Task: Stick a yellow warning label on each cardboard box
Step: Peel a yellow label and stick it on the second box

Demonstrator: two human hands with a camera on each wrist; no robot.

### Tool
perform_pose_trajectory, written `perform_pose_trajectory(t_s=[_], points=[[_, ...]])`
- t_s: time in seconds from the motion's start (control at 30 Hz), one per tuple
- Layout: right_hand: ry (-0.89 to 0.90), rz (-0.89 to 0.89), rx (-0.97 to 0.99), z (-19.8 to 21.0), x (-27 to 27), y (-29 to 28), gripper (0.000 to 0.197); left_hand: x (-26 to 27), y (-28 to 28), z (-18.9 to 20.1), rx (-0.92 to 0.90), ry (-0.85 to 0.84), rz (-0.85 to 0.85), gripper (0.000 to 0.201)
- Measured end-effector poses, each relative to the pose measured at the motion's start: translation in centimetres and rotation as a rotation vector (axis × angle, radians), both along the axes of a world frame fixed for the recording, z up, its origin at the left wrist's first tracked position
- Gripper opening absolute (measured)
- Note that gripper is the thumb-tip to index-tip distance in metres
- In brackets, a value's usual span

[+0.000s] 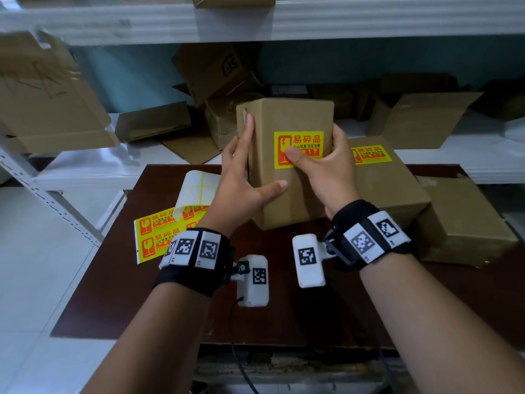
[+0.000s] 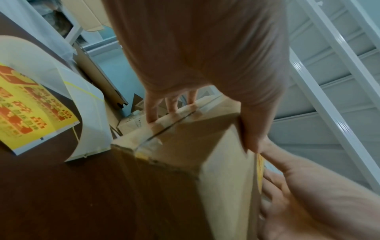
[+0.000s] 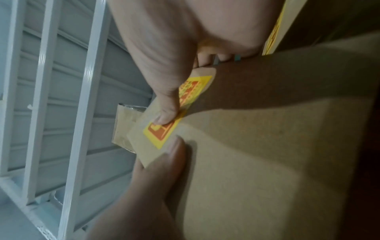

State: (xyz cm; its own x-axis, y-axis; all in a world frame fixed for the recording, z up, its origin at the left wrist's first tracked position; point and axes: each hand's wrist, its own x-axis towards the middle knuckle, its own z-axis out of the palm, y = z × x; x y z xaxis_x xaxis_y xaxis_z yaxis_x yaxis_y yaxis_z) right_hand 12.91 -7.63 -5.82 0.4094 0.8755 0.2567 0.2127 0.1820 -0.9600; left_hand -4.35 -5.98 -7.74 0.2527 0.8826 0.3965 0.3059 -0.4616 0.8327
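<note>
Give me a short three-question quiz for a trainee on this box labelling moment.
1. True or false: the right hand presses its thumb on the yellow label of the upright box.
2. The left hand: A) steadies the box's left side, B) peels a label, C) lies flat on the table?
3. Fill in: the label sheet lies on the box's ___ side.
Key: 1 true; 2 A; 3 left.

Head looks down; close wrist views share the cardboard box (image 1: 284,115).
</note>
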Motion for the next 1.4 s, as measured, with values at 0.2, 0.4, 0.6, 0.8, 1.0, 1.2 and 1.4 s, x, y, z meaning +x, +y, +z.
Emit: perform_pose_trajectory(t_s=[0.2,0.4,0.6,0.8,1.0,1.2,1.4], points=[[0.021,0.048,0.098,-0.4,1.5,0.2,0.042,-1.2,0.8,-0.1,-0.088,-0.079,-0.054,0.114],[0.011,0.051,-0.030,-0.6,1.7,0.2,0.058,-1.4,1.1,0.1,-0.071,-0.100,-0.026,0.113],[0.015,0.065,-0.025,-1.0,-0.3,-0.2,0.079,-0.2,0.4,-0.1,-0.005,-0.005,0.007,0.114],[-0.008,0.129,0.027,-1.0,1.1,0.1,0.041,-1.2,1.2,-0.3,-0.052,-0.074,-0.011,0.112],[0.072,0.155,-0.020,-1.4,2.7,0.6,0.047,-1.5,1.4,-0.1,-0.096,-0.101,-0.029,0.112],[0.030,0.110,-0.054,-0.4,1.5,0.1,0.066,-0.6,0.8,0.4,-0.035,-0.059,0.001,0.112],[0.014,0.050,-0.033,-0.8,0.3,0.3,0.089,-0.2,0.5,0.1,-0.016,-0.022,0.000,0.114]])
